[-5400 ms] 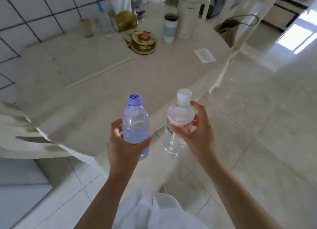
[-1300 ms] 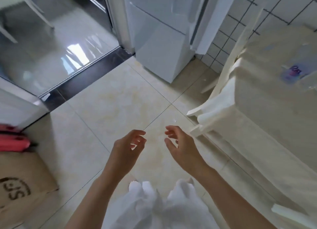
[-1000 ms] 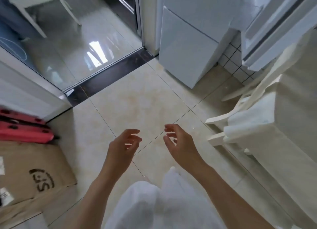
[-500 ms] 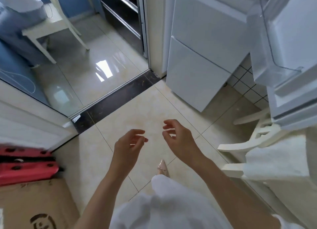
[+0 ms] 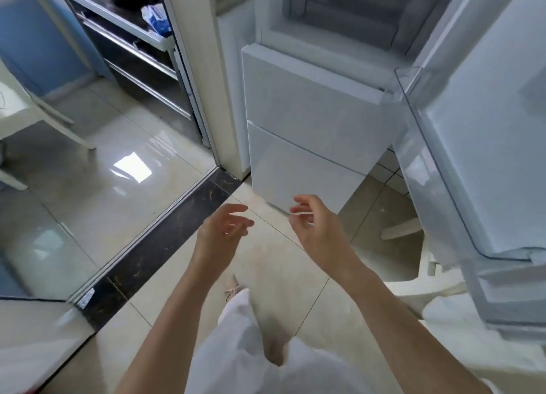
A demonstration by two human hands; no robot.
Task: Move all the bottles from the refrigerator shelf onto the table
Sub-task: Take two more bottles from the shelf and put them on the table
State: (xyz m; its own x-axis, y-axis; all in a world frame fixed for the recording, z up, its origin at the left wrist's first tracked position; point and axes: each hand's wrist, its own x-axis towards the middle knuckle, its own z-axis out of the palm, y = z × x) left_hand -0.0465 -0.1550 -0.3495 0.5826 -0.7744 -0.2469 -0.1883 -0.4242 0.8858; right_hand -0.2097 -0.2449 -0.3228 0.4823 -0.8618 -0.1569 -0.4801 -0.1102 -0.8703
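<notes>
The white refrigerator (image 5: pixel 310 121) stands ahead with its upper compartment (image 5: pixel 342 18) open and its two lower doors shut. Its open door (image 5: pixel 484 145) swings out on the right, with a transparent door shelf (image 5: pixel 419 169) on the inner side. No bottle shows in this view. My left hand (image 5: pixel 220 231) and my right hand (image 5: pixel 317 228) hang empty over the floor in front of the refrigerator, fingers loosely curled and apart. The table is out of sight.
A glass sliding door with a dark stone threshold (image 5: pixel 159 240) runs along the left. A white chair (image 5: pixel 413 287) stands under the open door at the right. A steel rack (image 5: pixel 133 39) sits at the upper left. White clothing (image 5: pixel 245 349) fills the bottom.
Both hands held bottles over the table several seconds ago and are empty now. The view has turned and risen toward the refrigerator, and the open upper compartment has come into sight.
</notes>
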